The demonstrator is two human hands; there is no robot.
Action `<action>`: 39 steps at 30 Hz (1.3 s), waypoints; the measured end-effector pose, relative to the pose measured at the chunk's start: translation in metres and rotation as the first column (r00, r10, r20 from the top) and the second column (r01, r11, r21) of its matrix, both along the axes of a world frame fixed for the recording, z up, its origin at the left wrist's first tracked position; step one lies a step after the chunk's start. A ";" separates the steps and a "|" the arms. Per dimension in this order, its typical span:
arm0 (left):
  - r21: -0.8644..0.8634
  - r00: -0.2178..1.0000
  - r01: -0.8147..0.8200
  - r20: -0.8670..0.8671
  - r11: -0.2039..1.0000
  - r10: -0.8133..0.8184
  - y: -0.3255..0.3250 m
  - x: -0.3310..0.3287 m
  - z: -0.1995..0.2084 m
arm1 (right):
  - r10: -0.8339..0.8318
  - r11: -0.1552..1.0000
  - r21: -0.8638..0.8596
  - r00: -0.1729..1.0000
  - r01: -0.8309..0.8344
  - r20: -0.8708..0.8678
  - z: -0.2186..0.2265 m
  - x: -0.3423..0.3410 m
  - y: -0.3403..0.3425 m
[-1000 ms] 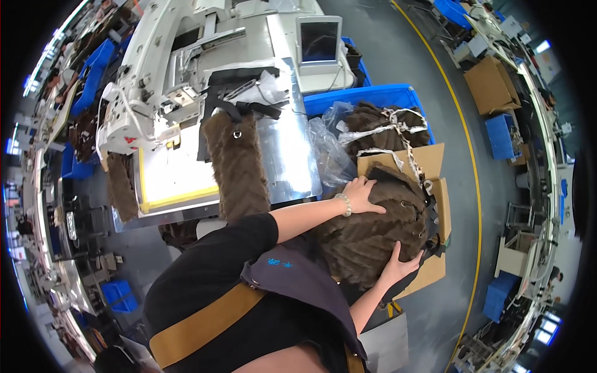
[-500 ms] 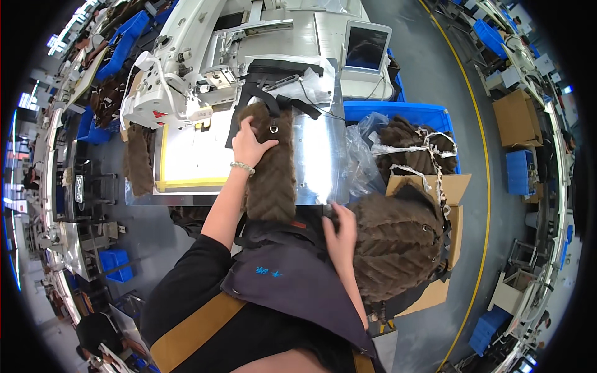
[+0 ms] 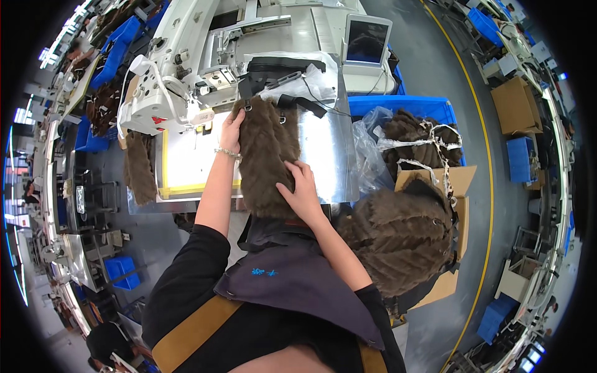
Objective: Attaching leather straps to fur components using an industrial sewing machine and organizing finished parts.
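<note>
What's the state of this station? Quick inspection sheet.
Surface: metal plate, glare on it; yellow-edged white sheet at left.
Job's things: fur strip, ring near far end, partly covering second strip.
Clutter: black strap and white plastic at plate's far side; clear bag beside blue bin.
Grips: left grip on fur strip's upper left edge; right grip on its lower right side.
Cables: thin dark cable near black strap.
Surroundings: machine, screen, large fur piece by open carton, yellow floor line.
</note>
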State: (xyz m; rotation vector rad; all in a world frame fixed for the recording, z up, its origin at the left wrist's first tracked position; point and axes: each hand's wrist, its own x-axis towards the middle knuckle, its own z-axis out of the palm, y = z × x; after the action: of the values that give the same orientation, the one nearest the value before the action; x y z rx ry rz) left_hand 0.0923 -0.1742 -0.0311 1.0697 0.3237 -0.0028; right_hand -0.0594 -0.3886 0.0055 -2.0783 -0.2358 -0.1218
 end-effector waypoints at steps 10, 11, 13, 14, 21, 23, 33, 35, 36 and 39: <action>0.032 0.977 0.211 -0.029 0.977 -0.210 0.010 -0.009 0.016 | 0.066 0.916 0.400 0.963 0.045 -0.260 -0.027 0.045 -0.016; -0.004 0.963 0.257 0.078 0.966 -0.256 0.019 -0.011 0.014 | 0.096 0.926 0.377 0.963 0.006 -0.252 -0.026 0.049 -0.014; -0.158 0.963 0.268 0.083 0.950 -0.258 0.007 -0.026 0.040 | 0.122 0.938 0.336 0.989 -0.086 -0.086 -0.011 0.049 -0.015; -0.299 0.954 0.298 0.115 0.907 -0.275 0.004 -0.034 0.049 | 0.170 0.941 0.283 0.982 -0.186 0.079 -0.001 0.044 -0.013; -0.587 0.853 0.522 0.368 0.619 -0.371 0.040 -0.055 0.036 | 0.401 0.796 0.548 0.902 -0.256 -0.161 0.034 0.014 0.015; -0.584 0.928 0.373 0.258 0.721 -0.270 0.060 -0.049 0.017 | 0.455 0.789 0.496 0.888 -0.362 -0.074 0.032 0.014 0.021; -0.016 0.935 0.184 0.311 0.983 -0.170 0.047 -0.047 0.078 | 0.560 0.723 0.536 0.825 -0.436 -0.085 0.046 0.018 0.012; 0.008 0.948 -0.083 0.308 0.996 0.077 0.019 -0.047 0.125 | 0.550 0.660 0.618 0.835 -0.427 -0.010 0.062 0.018 0.010; -0.078 0.915 -0.378 0.119 0.923 0.385 -0.007 -0.047 0.148 | 0.532 0.590 0.689 0.845 -0.421 0.060 0.066 0.015 0.009; 0.133 0.997 -0.070 0.047 0.989 0.064 -0.041 -0.046 0.155 | 0.509 0.580 0.792 0.844 -0.188 -0.172 0.031 -0.003 0.004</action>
State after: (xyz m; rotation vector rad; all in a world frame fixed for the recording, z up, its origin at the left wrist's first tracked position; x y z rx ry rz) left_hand 0.0464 -0.2157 0.1239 1.1904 0.3249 0.1027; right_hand -0.0626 -0.3846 0.0361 -1.1296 -0.2967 0.3920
